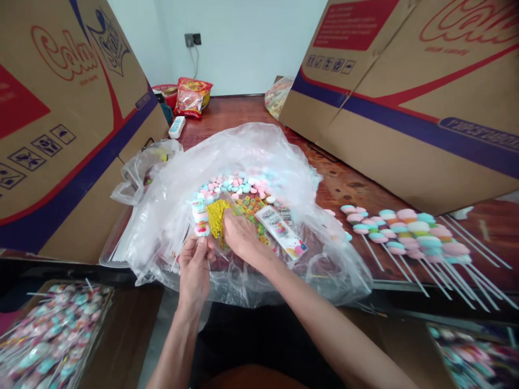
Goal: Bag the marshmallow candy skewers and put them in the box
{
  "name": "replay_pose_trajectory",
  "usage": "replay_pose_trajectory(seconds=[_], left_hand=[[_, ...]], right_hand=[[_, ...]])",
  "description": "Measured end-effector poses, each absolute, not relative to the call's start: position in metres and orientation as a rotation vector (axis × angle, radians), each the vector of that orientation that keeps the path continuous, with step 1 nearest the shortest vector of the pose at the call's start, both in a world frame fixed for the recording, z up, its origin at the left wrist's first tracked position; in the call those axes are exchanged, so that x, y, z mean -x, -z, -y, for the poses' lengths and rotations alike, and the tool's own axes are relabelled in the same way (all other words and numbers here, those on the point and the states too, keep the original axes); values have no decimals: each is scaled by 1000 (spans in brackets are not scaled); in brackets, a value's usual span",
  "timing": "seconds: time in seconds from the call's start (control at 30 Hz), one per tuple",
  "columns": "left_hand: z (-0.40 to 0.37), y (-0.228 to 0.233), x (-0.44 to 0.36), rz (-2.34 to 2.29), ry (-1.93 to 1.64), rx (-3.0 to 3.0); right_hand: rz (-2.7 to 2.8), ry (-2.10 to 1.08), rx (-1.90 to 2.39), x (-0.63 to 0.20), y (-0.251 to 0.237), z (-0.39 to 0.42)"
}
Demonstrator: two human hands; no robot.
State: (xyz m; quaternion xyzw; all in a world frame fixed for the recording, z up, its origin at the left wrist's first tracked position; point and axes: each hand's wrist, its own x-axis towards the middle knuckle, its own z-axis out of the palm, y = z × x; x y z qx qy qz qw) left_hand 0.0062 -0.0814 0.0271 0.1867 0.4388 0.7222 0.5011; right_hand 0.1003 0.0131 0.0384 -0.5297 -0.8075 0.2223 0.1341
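Note:
My left hand (196,265) is closed around the lower end of a wrapped marshmallow lollipop (200,217), which stands upright in a clear printed wrapper. Just to its right lies a bundle of gold twist ties (217,215). My right hand (243,235) reaches into the bundle from the right, its fingers curled and pinched at the ties; the fingertips are partly hidden. Beyond both hands are loose pink, white and blue marshmallows (231,183) and small ring-shaped gummies (248,206). Printed wrappers (281,231) lie right of my right hand.
A large clear plastic bag (251,140) spreads under these things. Finished marshmallow sticks (413,237) lie on the table (348,189) at right. Tall cardboard boxes flank both sides (133,108), (385,108). An open carton (57,329) of wrapped lollipops sits low at left.

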Motion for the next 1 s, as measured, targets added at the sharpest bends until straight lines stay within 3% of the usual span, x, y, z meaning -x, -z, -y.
replay_pose_trajectory(seconds=[0.47,0.7,1.0], left_hand=[[67,-40,-18,-1150,-1753,-488],[65,-49,-43,-1104,-1654,-610],[69,-42,-65,-1085,-1556,-759]], right_hand=[[1992,-492,1393,-143,-44,-2],[1451,-1202,1082,-162,-43,30],[1483,-972,1170,-172,-27,44]])
